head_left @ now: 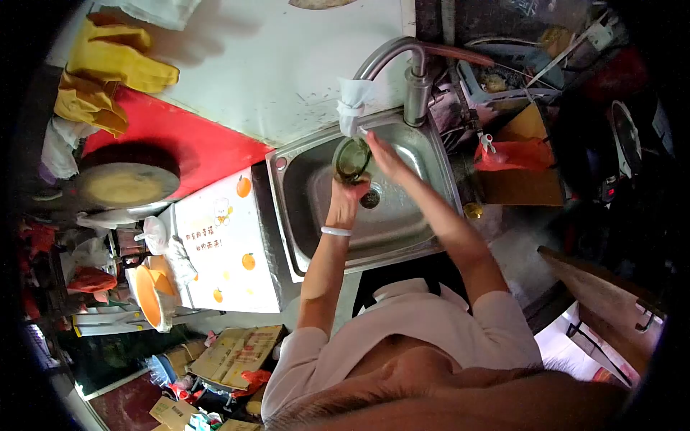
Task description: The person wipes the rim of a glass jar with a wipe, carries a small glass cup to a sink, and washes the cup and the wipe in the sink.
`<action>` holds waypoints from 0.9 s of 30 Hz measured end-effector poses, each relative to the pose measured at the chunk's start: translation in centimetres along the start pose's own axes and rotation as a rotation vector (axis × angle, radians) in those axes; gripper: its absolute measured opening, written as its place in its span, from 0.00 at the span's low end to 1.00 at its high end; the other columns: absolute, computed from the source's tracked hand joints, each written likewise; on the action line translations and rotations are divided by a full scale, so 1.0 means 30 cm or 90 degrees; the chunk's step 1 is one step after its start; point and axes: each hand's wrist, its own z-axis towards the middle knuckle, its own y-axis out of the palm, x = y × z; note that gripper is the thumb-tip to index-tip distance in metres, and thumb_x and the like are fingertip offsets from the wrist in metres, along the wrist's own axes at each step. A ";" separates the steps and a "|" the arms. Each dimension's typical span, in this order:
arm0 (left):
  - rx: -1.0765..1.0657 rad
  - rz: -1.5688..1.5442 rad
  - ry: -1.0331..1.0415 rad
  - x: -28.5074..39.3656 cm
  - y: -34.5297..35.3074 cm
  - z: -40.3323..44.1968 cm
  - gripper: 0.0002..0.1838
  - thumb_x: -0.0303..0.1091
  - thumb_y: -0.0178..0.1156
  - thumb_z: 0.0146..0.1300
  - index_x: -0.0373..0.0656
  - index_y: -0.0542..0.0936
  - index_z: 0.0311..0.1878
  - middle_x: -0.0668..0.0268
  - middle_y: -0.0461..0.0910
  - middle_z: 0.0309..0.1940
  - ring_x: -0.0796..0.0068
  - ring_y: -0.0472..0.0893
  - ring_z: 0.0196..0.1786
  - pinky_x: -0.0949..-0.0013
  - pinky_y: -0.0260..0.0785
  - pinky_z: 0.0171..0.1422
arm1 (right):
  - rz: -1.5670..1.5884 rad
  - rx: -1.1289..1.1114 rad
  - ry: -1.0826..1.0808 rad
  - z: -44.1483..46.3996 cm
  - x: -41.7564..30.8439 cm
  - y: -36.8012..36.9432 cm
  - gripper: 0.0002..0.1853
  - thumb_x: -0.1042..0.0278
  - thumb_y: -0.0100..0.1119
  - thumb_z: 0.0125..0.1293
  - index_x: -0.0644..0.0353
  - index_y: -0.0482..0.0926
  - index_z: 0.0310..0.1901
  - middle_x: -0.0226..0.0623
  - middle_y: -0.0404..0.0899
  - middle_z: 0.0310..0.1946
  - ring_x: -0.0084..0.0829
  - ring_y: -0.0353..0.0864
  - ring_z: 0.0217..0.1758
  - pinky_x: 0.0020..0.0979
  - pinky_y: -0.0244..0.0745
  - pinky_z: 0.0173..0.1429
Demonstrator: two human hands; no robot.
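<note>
Over the steel sink, my left hand grips a round, greenish glass-like bowl from below, with its opening tilted toward the camera. My right hand is at the bowl's right side, fingers extended toward the rim below the faucet; whether it touches the bowl is hard to tell. The curved faucet has a white cloth wrapped round its spout, just above the bowl. The drain shows beneath my hands.
Left of the sink stands a white orange-patterned surface. Yellow gloves hang at the upper left above a round wooden board. A cardboard box stands right of the sink, and a wooden panel is at the lower right.
</note>
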 end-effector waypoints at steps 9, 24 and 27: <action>0.078 0.002 0.029 -0.073 0.146 -0.138 0.16 0.42 0.46 0.59 0.44 0.74 0.44 0.62 0.75 0.43 0.64 0.76 0.45 0.59 0.70 0.50 | 0.210 -0.038 0.079 0.110 0.176 -0.046 0.46 0.26 0.19 0.55 0.56 0.33 0.65 0.38 0.29 0.67 0.34 0.30 0.70 0.36 0.31 0.69; -0.011 0.036 0.224 -0.099 0.162 -0.078 0.17 0.43 0.42 0.65 0.36 0.69 0.42 0.58 0.72 0.38 0.61 0.73 0.41 0.56 0.68 0.49 | 0.146 0.329 -0.271 -0.128 0.261 0.100 0.24 0.74 0.43 0.64 0.63 0.54 0.62 0.37 0.44 0.66 0.28 0.48 0.67 0.26 0.50 0.64; -0.074 0.058 0.231 -0.090 0.111 -0.035 0.16 0.41 0.42 0.65 0.36 0.70 0.40 0.59 0.74 0.35 0.63 0.74 0.38 0.56 0.68 0.48 | -0.065 0.449 -0.317 -0.152 0.173 0.108 0.23 0.83 0.50 0.56 0.60 0.66 0.55 0.38 0.58 0.58 0.30 0.65 0.55 0.27 0.64 0.53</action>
